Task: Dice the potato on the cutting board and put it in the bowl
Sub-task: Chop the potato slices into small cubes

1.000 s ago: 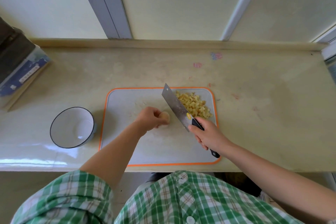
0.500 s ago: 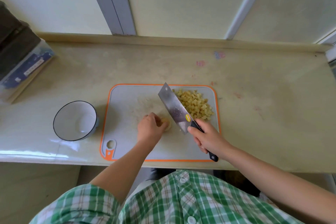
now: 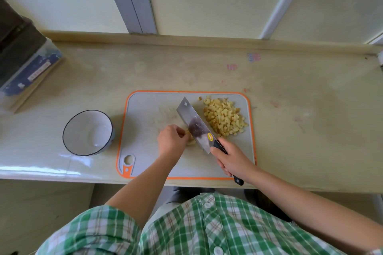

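Note:
A grey cutting board (image 3: 145, 109) with an orange rim lies on the counter. A heap of diced potato (image 3: 224, 117) covers its far right corner. My left hand (image 3: 171, 141) holds down a small remaining piece of potato (image 3: 191, 141) in the middle of the board, curled fingers on top. My right hand (image 3: 230, 158) grips the black handle of a cleaver (image 3: 194, 125), whose blade stands right against that piece, between it and the diced heap. A white bowl (image 3: 88, 132) with a dark rim stands left of the board, nothing in it.
A dark box on a blue-and-white pack (image 3: 27, 68) sits at the counter's far left. The counter's front edge runs just under the board. A wall with grey strips rises behind the counter. Bare counter stretches to the right of the board.
The view has shifted a little. The cleaver blade has come down closer to the potato piece, and my left hand has stayed on that piece.

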A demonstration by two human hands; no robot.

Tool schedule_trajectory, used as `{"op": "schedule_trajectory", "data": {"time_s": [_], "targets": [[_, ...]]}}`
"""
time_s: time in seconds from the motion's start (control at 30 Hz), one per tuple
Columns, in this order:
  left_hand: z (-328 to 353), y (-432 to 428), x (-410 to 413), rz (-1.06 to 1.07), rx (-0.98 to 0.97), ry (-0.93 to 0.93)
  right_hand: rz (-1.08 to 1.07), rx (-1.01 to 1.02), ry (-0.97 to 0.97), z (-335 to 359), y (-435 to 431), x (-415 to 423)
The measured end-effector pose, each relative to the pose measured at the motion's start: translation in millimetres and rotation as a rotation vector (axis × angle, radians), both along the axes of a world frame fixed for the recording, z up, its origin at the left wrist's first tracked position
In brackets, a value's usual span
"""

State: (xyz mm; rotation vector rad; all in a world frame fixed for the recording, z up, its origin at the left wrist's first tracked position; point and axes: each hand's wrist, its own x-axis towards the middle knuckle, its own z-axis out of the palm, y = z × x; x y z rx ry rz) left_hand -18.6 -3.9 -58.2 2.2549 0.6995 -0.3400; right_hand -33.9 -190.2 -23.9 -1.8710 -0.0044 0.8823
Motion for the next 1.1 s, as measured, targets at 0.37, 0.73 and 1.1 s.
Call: {"op": "schedule_trajectory", "data": {"time_s": [0.37,0.73,1.1], "targets": [[2,6,1,-0.067,0.046,0.006,-0.022,0.033,0.033,-1,-1,-1],[0,34,-2,-0.074,0.182,-0.056,-0.08,0.038,-0.017,4,-3,5],[-4,8,-6,-0.335,0.204,-0.134,0.029,-0.312,-0.231,-4,2,5]]}}
